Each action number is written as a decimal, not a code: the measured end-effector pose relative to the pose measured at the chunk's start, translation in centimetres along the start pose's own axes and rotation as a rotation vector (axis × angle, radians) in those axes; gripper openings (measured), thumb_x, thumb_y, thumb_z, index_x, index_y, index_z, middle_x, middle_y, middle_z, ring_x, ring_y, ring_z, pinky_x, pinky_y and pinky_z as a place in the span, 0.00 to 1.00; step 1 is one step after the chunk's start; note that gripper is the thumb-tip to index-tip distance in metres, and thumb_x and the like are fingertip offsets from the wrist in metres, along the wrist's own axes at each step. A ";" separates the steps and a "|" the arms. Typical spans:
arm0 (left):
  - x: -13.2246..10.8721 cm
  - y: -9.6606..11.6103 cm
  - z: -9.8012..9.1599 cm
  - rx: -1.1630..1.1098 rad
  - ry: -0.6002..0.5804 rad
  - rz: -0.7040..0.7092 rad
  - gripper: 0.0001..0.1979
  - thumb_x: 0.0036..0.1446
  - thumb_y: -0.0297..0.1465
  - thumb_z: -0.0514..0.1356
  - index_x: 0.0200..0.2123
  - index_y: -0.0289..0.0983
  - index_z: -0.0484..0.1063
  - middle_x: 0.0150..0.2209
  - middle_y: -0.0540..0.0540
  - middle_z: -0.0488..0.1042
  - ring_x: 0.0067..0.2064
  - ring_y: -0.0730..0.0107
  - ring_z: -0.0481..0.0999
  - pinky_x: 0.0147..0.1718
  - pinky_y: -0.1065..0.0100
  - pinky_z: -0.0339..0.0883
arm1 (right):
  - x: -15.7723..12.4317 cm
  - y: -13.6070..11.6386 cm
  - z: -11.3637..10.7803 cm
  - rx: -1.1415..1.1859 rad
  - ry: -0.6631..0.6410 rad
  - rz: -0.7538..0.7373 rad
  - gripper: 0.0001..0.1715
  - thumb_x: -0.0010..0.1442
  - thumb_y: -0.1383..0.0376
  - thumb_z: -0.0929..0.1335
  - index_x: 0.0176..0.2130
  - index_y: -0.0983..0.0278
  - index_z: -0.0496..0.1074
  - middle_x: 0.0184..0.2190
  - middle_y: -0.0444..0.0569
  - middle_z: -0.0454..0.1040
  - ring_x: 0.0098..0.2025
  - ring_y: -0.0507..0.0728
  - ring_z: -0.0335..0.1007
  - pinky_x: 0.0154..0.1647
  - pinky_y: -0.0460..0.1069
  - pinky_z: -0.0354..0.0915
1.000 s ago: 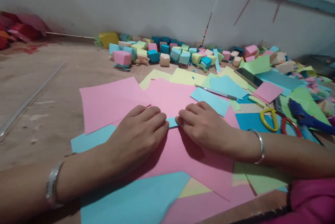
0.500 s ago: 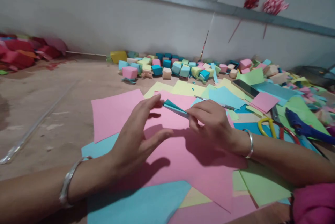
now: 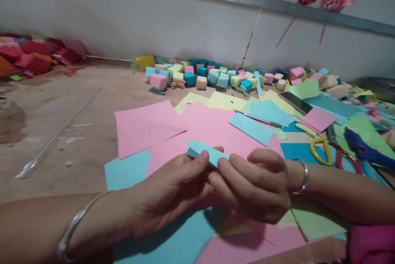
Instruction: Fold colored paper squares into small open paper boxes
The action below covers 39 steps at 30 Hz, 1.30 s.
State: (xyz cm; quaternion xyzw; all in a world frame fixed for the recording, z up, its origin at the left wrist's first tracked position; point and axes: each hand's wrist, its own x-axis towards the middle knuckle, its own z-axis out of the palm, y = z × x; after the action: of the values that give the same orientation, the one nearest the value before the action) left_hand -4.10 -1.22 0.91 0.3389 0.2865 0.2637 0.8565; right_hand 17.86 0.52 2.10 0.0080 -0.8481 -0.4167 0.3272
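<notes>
Between both hands is a folded strip of light blue paper [image 3: 200, 148], raised above a spread of coloured sheets. My left hand [image 3: 179, 185] pinches its left end, the thumb lying on top. My right hand [image 3: 256, 185] has its curled fingers closed on the right end, so part of the strip is hidden. Beneath the hands lie a large pink sheet [image 3: 212, 120] and a blue sheet [image 3: 166, 239]. Just beyond the right hand, a flat light blue paper strip [image 3: 251, 129] rests on the pink sheet, close to a slim pen-like tool [image 3: 259, 119].
Scissors with a yellow and a red handle loop [image 3: 321, 151] and a dark blue glue gun [image 3: 364, 146] lie at the right. Small paper boxes [image 3: 212, 76] line the wall. A dark phone [image 3: 294, 102] sits among papers. Red paper pieces [image 3: 33, 56] are piled at far left.
My left hand has come in from open and taken hold of the strip. Both hands have drawn nearer to me, and the strip now shows its light blue face. The view has shifted slightly.
</notes>
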 end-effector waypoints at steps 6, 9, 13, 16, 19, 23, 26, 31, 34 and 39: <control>-0.2 0.2 0.0 -0.103 0.089 -0.005 0.17 0.65 0.36 0.56 0.56 0.41 0.68 0.54 0.40 0.76 0.52 0.62 0.78 0.49 0.60 0.72 | 0.5 -0.1 0.6 0.235 -0.021 -0.038 0.10 0.63 0.65 0.68 0.38 0.61 0.81 0.38 0.47 0.81 0.39 0.53 0.75 0.34 0.48 0.71; 0.0 0.5 -0.1 -0.100 0.048 -0.013 0.16 0.69 0.37 0.50 0.50 0.39 0.73 0.54 0.40 0.76 0.55 0.63 0.75 0.55 0.61 0.69 | 0.6 -0.3 0.8 0.301 -0.025 -0.061 0.12 0.64 0.65 0.66 0.38 0.64 0.81 0.36 0.48 0.80 0.38 0.54 0.76 0.39 0.48 0.75; 0.2 0.4 -0.1 -0.048 0.074 -0.068 0.24 0.69 0.42 0.44 0.50 0.34 0.74 0.50 0.36 0.77 0.57 0.59 0.74 0.60 0.56 0.64 | 0.2 -0.8 1.6 0.348 -0.014 -0.154 0.16 0.64 0.67 0.63 0.37 0.66 0.81 0.35 0.51 0.80 0.38 0.56 0.77 0.40 0.51 0.76; 0.6 0.1 -0.4 0.021 0.089 -0.029 0.22 0.68 0.43 0.47 0.48 0.34 0.72 0.48 0.35 0.77 0.52 0.58 0.76 0.57 0.54 0.67 | 0.0 -1.2 2.2 0.392 -0.011 -0.160 0.14 0.63 0.68 0.64 0.36 0.66 0.80 0.36 0.52 0.80 0.39 0.57 0.78 0.44 0.53 0.76; 1.2 0.1 -1.3 0.288 0.173 0.208 0.16 0.67 0.42 0.51 0.43 0.36 0.69 0.43 0.39 0.78 0.43 0.62 0.78 0.48 0.56 0.72 | 0.0 -1.2 2.3 0.441 -0.045 -0.095 0.10 0.62 0.67 0.68 0.39 0.68 0.79 0.39 0.53 0.80 0.42 0.57 0.77 0.48 0.51 0.74; 1.7 0.8 -2.8 1.104 0.229 0.693 0.09 0.67 0.34 0.51 0.42 0.38 0.68 0.38 0.44 0.76 0.40 0.67 0.75 0.43 0.61 0.71 | -0.3 -0.9 1.4 0.461 -0.011 0.196 0.10 0.62 0.69 0.68 0.42 0.71 0.76 0.36 0.54 0.77 0.40 0.56 0.74 0.38 0.52 0.73; 1.7 1.1 -3.6 1.469 0.275 0.819 0.08 0.66 0.28 0.50 0.45 0.38 0.67 0.39 0.45 0.76 0.40 0.67 0.75 0.40 0.63 0.71 | -0.7 -1.1 1.0 0.379 0.029 0.501 0.09 0.59 0.72 0.68 0.42 0.67 0.73 0.34 0.51 0.73 0.39 0.57 0.69 0.37 0.53 0.71; 1.6 1.0 -4.1 1.754 0.223 1.043 0.13 0.63 0.26 0.51 0.50 0.37 0.67 0.44 0.42 0.78 0.45 0.61 0.76 0.46 0.57 0.70 | -0.7 -1.6 1.4 0.299 0.061 0.590 0.10 0.57 0.74 0.67 0.40 0.62 0.70 0.44 0.53 0.71 0.44 0.58 0.67 0.40 0.54 0.70; 1.7 0.9 -3.9 1.787 0.209 1.074 0.13 0.62 0.23 0.49 0.48 0.36 0.66 0.43 0.42 0.77 0.44 0.62 0.75 0.46 0.57 0.70 | -0.3 -1.4 1.5 0.292 0.037 0.536 0.08 0.59 0.73 0.67 0.38 0.62 0.72 0.44 0.52 0.71 0.45 0.57 0.67 0.41 0.53 0.70; 1.6 0.5 -3.4 1.805 0.126 1.090 0.10 0.61 0.22 0.48 0.42 0.36 0.65 0.35 0.46 0.75 0.36 0.66 0.72 0.39 0.62 0.69 | 0.2 -1.1 1.6 0.361 0.028 0.477 0.08 0.63 0.73 0.64 0.37 0.64 0.73 0.40 0.53 0.75 0.43 0.57 0.69 0.38 0.53 0.68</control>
State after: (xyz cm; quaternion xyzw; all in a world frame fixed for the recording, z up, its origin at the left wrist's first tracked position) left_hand -5.38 1.62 -1.34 0.9188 0.2296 0.3190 0.0361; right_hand 16.53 0.82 0.76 -0.1278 -0.8817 -0.1702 0.4211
